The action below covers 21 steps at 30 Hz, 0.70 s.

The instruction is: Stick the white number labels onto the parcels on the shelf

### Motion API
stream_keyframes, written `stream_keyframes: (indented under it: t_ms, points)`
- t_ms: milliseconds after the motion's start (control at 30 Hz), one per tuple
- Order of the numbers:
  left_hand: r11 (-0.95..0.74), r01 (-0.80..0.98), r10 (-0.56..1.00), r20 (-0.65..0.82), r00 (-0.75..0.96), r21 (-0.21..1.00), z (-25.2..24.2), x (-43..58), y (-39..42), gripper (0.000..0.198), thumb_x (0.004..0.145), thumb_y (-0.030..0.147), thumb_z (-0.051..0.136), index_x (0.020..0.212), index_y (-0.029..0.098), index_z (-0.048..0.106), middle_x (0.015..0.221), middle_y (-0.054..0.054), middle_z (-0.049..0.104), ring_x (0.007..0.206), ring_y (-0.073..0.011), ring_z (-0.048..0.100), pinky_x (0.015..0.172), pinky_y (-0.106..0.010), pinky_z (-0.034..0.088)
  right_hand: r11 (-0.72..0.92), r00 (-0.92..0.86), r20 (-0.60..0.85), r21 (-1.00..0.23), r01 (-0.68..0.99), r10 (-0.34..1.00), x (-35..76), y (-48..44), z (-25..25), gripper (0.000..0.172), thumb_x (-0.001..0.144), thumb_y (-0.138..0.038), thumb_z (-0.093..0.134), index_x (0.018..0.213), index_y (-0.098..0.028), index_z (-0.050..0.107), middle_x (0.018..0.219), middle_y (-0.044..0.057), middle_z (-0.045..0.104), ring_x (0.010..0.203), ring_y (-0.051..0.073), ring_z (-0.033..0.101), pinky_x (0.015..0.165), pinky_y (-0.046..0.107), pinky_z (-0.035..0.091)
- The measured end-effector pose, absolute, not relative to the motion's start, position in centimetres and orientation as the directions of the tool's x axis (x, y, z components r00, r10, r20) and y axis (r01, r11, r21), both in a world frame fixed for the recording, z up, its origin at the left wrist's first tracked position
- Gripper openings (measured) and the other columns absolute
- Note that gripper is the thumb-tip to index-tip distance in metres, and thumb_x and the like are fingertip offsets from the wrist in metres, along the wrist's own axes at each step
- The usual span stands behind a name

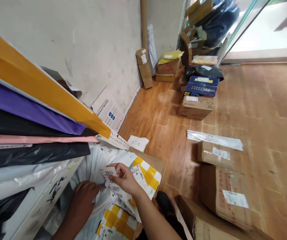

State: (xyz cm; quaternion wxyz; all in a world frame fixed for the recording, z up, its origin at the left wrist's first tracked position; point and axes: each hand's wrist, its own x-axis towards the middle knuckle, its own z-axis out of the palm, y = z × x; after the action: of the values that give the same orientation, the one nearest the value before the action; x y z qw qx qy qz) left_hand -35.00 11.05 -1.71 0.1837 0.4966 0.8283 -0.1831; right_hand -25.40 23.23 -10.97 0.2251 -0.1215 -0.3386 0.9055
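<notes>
My right hand (123,178) pinches a strip of white number labels (115,187) between thumb and fingers. The printed numbers 1023, 1025 and 1026 can be read, and the strip hangs down over the parcels. My left hand (87,196) is curled on a pale plastic parcel bag (103,201), its fingertips close to the labels. Beneath and beside my right hand lie parcels wrapped in yellow-and-white checked tape, one nearer the floor (148,173) and another lower down (119,220). A shipping label (139,175) sits on the upper checked parcel.
Stacked bagged parcels, including a purple one (33,106) and an orange one (45,80), jut in from the left. Cardboard boxes (230,193) line the floor at right. A blue box (200,86) and more parcels stand farther back near the glass door. My shoe (164,201) is beside the pile.
</notes>
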Motion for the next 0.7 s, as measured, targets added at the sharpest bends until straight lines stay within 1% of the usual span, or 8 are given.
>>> stream_keyframes:
  t_ms: [33,100,200,267,333,433,533,700]
  points:
    - [0.455,0.881,0.741,-0.495,-0.454,-0.126,-1.6,-35.0,10.8,0.070,0.061,-0.008,0.042,0.117,0.027,0.064,0.101,-0.003,0.068,0.103,-0.0218,0.056,0.102,-0.041,0.035,-0.712,-0.878,-0.081,-0.622,-0.326,0.473,-25.6,23.0,-11.2,0.048,0.061,-0.044,0.079,0.065,-0.023,0.037,0.121,0.008,0.062,0.094,0.020,0.063,0.079,0.034,0.048]
    - [0.462,0.877,0.737,-0.493,-0.463,-0.133,-1.6,-35.0,10.1,0.073,0.061,-0.008,0.043,0.118,0.032,0.063,0.101,-0.002,0.067,0.103,-0.0216,0.056,0.101,-0.040,0.037,-0.766,-0.897,-0.082,-0.558,-0.320,0.434,-26.0,22.6,-11.5,0.048,0.061,-0.041,0.081,0.065,-0.023,0.037,0.134,0.010,0.056,0.105,0.023,0.062,0.086,0.037,0.047]
    - [0.431,0.888,0.772,-0.443,-0.456,-0.161,-2.1,-35.1,8.7,0.075,0.062,-0.007,0.043,0.119,0.038,0.061,0.105,-0.001,0.067,0.105,-0.0229,0.057,0.099,-0.042,0.040,-0.765,-0.920,0.004,-0.554,-0.329,0.393,-26.6,22.0,-11.6,0.043,0.065,-0.038,0.079,0.064,-0.022,0.039,0.148,0.012,0.040,0.127,0.026,0.048,0.100,0.040,0.040]
    - [0.412,0.887,0.799,-0.385,-0.462,-0.209,-2.6,-35.1,7.9,0.073,0.062,-0.007,0.043,0.117,0.036,0.063,0.105,-0.002,0.068,0.104,-0.0233,0.058,0.098,-0.042,0.041,-0.741,-0.925,0.049,-0.584,-0.331,0.376,-26.8,21.7,-11.4,0.040,0.068,-0.039,0.077,0.065,-0.023,0.041,0.151,0.013,0.035,0.134,0.026,0.040,0.105,0.042,0.036]
    - [0.399,0.883,0.817,-0.342,-0.464,-0.245,-3.0,-35.3,7.3,0.072,0.061,-0.007,0.042,0.115,0.034,0.064,0.104,-0.003,0.068,0.102,-0.0231,0.058,0.098,-0.042,0.041,-0.700,-0.930,0.049,-0.643,-0.309,0.365,-26.9,21.4,-11.3,0.037,0.070,-0.041,0.075,0.067,-0.023,0.042,0.152,0.014,0.032,0.135,0.026,0.039,0.107,0.043,0.033]
    - [0.378,0.897,0.818,-0.372,-0.439,-0.229,-3.4,-35.7,6.6,0.072,0.061,-0.005,0.043,0.115,0.036,0.064,0.101,-0.001,0.069,0.099,-0.0226,0.059,0.095,-0.042,0.044,-0.656,-0.933,0.033,-0.703,-0.276,0.358,-26.7,21.1,-11.2,0.036,0.070,-0.042,0.074,0.070,-0.023,0.043,0.154,0.015,0.029,0.136,0.026,0.037,0.109,0.044,0.031]
    - [0.339,0.915,0.837,-0.373,-0.399,-0.217,-3.8,-36.5,5.8,0.071,0.061,-0.003,0.044,0.116,0.037,0.063,0.103,0.000,0.069,0.100,-0.0225,0.060,0.094,-0.042,0.045,-0.651,-0.933,0.020,-0.712,-0.265,0.358,-26.6,20.9,-11.3,0.036,0.070,-0.041,0.075,0.071,-0.024,0.044,0.154,0.013,0.029,0.136,0.025,0.037,0.109,0.043,0.032]
    - [0.262,0.930,0.886,-0.318,-0.337,-0.257,-4.6,-37.3,4.6,0.067,0.058,0.000,0.047,0.111,0.037,0.066,0.104,0.001,0.070,0.098,-0.0240,0.062,0.091,-0.042,0.048,-0.649,-0.936,0.001,-0.720,-0.245,0.352,-26.4,21.0,-11.0,0.036,0.068,-0.039,0.077,0.070,-0.024,0.044,0.153,0.011,0.030,0.135,0.025,0.039,0.109,0.042,0.031]
